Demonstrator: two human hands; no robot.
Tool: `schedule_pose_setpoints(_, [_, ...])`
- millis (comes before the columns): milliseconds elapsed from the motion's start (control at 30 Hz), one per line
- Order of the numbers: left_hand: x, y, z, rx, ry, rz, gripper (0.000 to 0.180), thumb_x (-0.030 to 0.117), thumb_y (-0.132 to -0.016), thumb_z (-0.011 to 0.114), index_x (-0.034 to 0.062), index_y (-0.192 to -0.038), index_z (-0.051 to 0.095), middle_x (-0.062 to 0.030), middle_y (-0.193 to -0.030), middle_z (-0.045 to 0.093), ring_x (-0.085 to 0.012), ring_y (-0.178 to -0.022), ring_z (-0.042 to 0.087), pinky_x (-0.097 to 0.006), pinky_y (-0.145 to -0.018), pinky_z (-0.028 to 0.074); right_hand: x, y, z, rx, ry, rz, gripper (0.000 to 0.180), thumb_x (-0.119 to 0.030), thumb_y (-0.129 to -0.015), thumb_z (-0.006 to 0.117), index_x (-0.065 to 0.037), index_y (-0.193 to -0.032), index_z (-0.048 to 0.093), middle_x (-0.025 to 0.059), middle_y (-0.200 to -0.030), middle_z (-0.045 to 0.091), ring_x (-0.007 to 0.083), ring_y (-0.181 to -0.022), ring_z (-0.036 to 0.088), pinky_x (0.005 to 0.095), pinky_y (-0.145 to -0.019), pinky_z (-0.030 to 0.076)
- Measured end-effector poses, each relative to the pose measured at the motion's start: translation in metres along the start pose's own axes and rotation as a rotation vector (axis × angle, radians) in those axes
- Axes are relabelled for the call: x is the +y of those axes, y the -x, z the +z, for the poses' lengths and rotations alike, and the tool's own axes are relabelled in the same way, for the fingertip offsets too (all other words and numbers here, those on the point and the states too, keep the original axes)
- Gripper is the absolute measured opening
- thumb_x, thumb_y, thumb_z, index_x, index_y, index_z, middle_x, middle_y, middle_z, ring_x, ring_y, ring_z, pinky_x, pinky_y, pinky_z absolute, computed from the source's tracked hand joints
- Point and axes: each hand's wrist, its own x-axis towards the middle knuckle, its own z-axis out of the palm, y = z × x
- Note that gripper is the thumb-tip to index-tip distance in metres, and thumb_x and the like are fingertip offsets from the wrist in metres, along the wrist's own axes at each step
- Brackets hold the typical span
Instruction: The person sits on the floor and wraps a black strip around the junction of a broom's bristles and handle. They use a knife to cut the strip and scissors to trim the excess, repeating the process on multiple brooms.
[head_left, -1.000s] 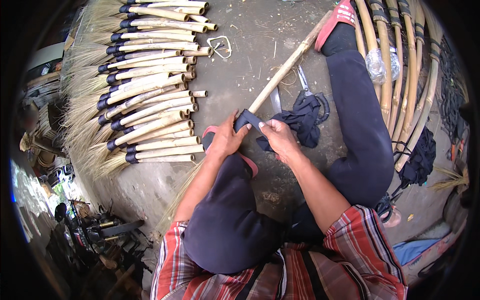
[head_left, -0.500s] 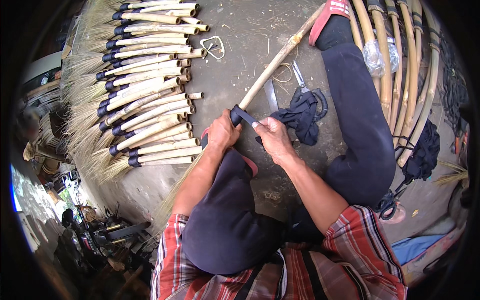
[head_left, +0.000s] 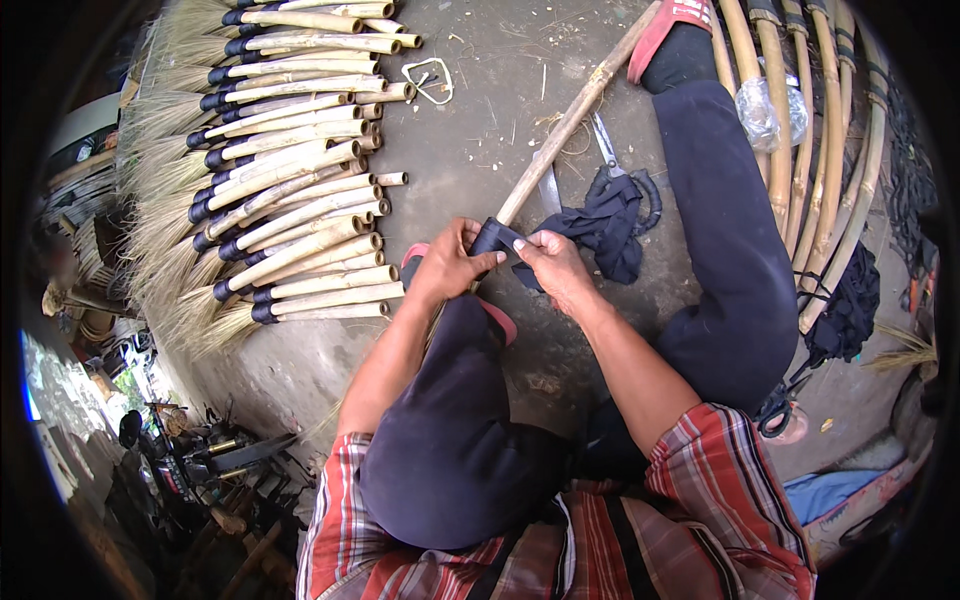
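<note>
A broom with a long bamboo handle [head_left: 575, 115] slants from between my legs up to my red shoe [head_left: 672, 32]. Black strip [head_left: 492, 238] is wound round the lower part of the handle. My left hand [head_left: 450, 265] grips the broom at this winding, with the thumb pointing across toward the strip. Between thumb and fingers, my right hand [head_left: 556, 268] pinches the strip's free end, held taut just right of the handle. Most of the bristles are hidden behind my left arm and knee.
Several finished brooms [head_left: 310, 180] lie in rows at left. Beyond my right hand are a black cloth heap [head_left: 605, 235], scissors [head_left: 604, 140] and a knife blade [head_left: 549, 190]. Long bamboo poles [head_left: 825, 170] lie at right by a plastic bag [head_left: 757, 113]. A pale loop [head_left: 428, 82] lies on the floor.
My left hand has loosened from a tight fist, its thumb now stretched toward the strip. My right hand has come closer to the handle, shortening the free strip. The handle has shifted slightly right.
</note>
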Motion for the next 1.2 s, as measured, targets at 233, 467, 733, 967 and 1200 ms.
schedule_pose_setpoints(233, [-0.003,0.016,0.017,0.323,-0.549,0.327,0.064,0.032,-0.096,0.074,-0.0016,-0.144,0.047,-0.0313,-0.117,0.066,-0.0477,-0.111,0.065,-0.051,-0.097,0.054,0.0,0.01,0.02,0.01,-0.11,-0.009,0.018,-0.022,-0.106,0.067,-0.004,-0.104,0.067,-0.0032,-0.085,0.061,0.0028,-0.067,0.046,0.0242,-0.05,0.035])
schedule_pose_setpoints(467, [-0.006,0.003,0.022,0.308,-0.738,0.146,0.06,0.03,-0.094,0.074,-0.0023,-0.137,0.048,-0.0311,-0.113,0.068,-0.0474,-0.107,0.068,-0.052,-0.093,0.056,-0.011,0.024,0.041,0.027,-0.212,-0.051,0.017,-0.019,-0.105,0.067,-0.002,-0.102,0.068,-0.0061,-0.082,0.061,0.0012,-0.067,0.044,0.0245,-0.056,0.037])
schedule_pose_setpoints(733, [0.016,-0.01,0.008,0.165,-0.698,-0.118,0.055,0.028,-0.086,0.082,-0.0008,-0.124,0.055,-0.0309,-0.102,0.074,-0.0487,-0.101,0.073,-0.053,-0.09,0.059,-0.012,0.029,0.026,0.08,-0.072,-0.102,0.015,-0.017,-0.104,0.068,-0.005,-0.094,0.065,-0.0074,-0.076,0.052,0.0015,-0.06,0.038,0.0242,-0.049,0.031])
schedule_pose_setpoints(967, [0.005,-0.017,-0.025,-0.453,0.224,-0.203,0.029,0.014,-0.087,0.08,0.0018,-0.11,0.068,-0.0124,-0.087,0.074,-0.0248,-0.074,0.074,-0.038,-0.071,0.059,-0.002,0.006,0.003,-0.021,-0.066,-0.086,0.017,-0.018,-0.102,0.072,-0.002,-0.096,0.069,-0.0029,-0.079,0.062,0.004,-0.066,0.049,0.0268,-0.056,0.041])
schedule_pose_setpoints(1200, [-0.009,-0.013,-0.017,-0.286,0.377,-0.061,0.055,0.022,-0.089,0.086,-0.0003,-0.132,0.061,-0.0111,-0.108,0.073,-0.0199,-0.098,0.072,-0.035,-0.091,0.057,-0.001,-0.015,0.017,0.002,-0.011,0.006,0.026,-0.024,-0.101,0.074,0.001,-0.094,0.071,-0.0016,-0.073,0.062,0.0046,-0.064,0.051,0.0277,-0.054,0.041])
